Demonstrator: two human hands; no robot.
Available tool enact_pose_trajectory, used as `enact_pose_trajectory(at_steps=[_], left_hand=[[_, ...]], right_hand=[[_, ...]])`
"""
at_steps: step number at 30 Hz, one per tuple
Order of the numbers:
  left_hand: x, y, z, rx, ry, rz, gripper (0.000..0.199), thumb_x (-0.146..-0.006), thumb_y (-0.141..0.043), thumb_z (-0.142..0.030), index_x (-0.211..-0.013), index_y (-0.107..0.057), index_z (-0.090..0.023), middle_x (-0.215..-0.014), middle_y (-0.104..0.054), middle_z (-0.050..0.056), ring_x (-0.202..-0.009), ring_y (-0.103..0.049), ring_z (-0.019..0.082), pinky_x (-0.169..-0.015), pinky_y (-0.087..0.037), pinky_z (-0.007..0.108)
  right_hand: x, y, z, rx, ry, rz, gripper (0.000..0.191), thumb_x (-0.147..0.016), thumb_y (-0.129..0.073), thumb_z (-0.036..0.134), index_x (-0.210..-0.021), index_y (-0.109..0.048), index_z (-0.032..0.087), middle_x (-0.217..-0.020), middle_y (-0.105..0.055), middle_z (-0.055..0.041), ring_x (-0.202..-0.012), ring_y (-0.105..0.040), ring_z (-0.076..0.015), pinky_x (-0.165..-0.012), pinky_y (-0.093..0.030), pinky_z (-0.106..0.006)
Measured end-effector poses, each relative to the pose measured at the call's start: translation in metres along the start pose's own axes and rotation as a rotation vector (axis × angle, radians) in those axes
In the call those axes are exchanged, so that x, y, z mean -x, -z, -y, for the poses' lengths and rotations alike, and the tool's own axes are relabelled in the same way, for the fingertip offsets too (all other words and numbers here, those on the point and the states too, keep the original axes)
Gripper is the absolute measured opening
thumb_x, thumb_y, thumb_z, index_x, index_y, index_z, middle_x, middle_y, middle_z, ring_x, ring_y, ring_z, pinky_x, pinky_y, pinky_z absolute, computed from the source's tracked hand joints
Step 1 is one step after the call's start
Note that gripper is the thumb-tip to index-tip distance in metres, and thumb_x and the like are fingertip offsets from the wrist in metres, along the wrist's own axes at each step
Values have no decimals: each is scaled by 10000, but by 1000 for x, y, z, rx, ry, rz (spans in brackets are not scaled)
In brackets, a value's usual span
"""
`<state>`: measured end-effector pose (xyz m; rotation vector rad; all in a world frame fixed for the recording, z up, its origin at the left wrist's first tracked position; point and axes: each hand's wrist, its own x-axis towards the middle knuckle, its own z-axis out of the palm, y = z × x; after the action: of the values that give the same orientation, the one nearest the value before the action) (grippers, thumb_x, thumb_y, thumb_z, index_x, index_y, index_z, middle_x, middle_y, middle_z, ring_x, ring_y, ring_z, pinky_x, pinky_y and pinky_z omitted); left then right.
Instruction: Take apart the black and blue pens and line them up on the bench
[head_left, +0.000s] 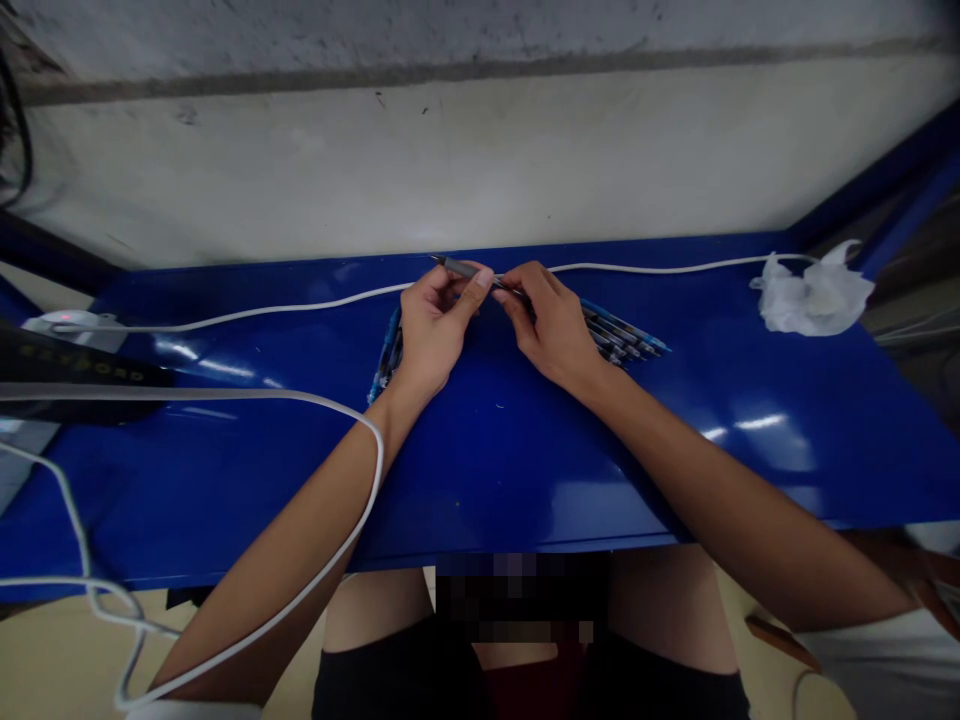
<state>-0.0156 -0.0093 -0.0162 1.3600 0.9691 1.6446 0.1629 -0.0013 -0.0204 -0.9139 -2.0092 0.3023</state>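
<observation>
Between my two hands, above the blue tabletop, is a pen [459, 267] with a grey grip, its tip pointing up and to the left. My left hand [439, 325] pinches the barrel near the grip with thumb and fingers. The fingers of my right hand [551, 320] close around the pen's other end, which they mostly hide. Several dark and blue pens [626, 335] lie side by side just right of my right hand. More blue and dark pens [385, 360] lie left of my left hand, partly covered by it.
A white cable [300, 305] runs along the back of the blue table [495, 460]; another white cable [379, 450] loops over my left forearm. A crumpled white plastic bag [814, 290] sits at the right. At the left are a black box [82, 375] and a white device [75, 325].
</observation>
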Motion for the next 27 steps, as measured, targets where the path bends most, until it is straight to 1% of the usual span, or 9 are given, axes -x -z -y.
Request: enact_pose_trajectory(at_steps=[2,5,7,10,15,19,23,27], left_hand=[[0,0,0,-6,1,-8,327,-895,-940,-531,-997,-842,-236,-927,-784,26,-763,-658,141,-712,-533,280],[0,1,0,-18,8,-3,327,-903,-933,-532,-999,-837,-234,-928,-785,28,-762,-662,144,-718,-536,286],[0,1,0,-20,4,4,318,-909,-929,-526,-998,-835,-236,-921,-780,27,-753,-657,142,-714,-533,287],[0,0,-1,-5,-7,1,313,-903,-936,-523,-989,-837,-239,-898,-767,21,-732,-638,133,-695,-522,282],[-1,0,-1,-15,5,-12,345,-887,-938,-562,-986,-836,-248,-913,-775,23,-727,-632,136,-690,-528,284],[0,0,-2,-18,-7,-18,337,-898,-930,-560,-983,-830,-249,-912,-769,21,-720,-626,133,-681,-527,283],[0,-1,-4,-31,2,-17,341,-911,-913,-574,-981,-827,-251,-906,-771,21,-727,-633,141,-688,-526,291],[0,-1,-4,-40,-2,-20,331,-917,-911,-558,-988,-827,-246,-900,-769,21,-727,-640,145,-693,-509,303]], right_hand=[[0,0,0,13,-8,19,189,-1197,-480,407,-1197,-612,272,-1131,-736,-86,-1007,-715,-267,-905,-585,-439],[0,0,0,-9,-7,-11,190,-1171,-552,433,-1256,-593,268,-1158,-742,-89,-1028,-722,-273,-911,-590,-440],[0,1,1,-11,-11,-7,180,-1169,-550,433,-1239,-597,274,-1161,-737,-87,-1031,-716,-274,-914,-591,-444],[0,1,2,10,-26,34,208,-1197,-466,416,-1186,-621,279,-1126,-731,-87,-1006,-706,-271,-918,-585,-454],[0,0,2,-12,-41,-14,203,-1174,-532,459,-1230,-593,274,-1136,-733,-87,-1026,-711,-276,-905,-591,-454],[0,1,2,9,-22,12,197,-1196,-474,422,-1189,-607,277,-1125,-745,-81,-1009,-717,-266,-909,-583,-442],[0,1,2,2,-27,-25,222,-1170,-539,483,-1244,-610,286,-1167,-742,-91,-1049,-721,-283,-925,-598,-459],[0,1,3,2,-23,14,240,-1199,-464,449,-1194,-634,280,-1115,-748,-88,-1004,-719,-270,-924,-594,-451]])
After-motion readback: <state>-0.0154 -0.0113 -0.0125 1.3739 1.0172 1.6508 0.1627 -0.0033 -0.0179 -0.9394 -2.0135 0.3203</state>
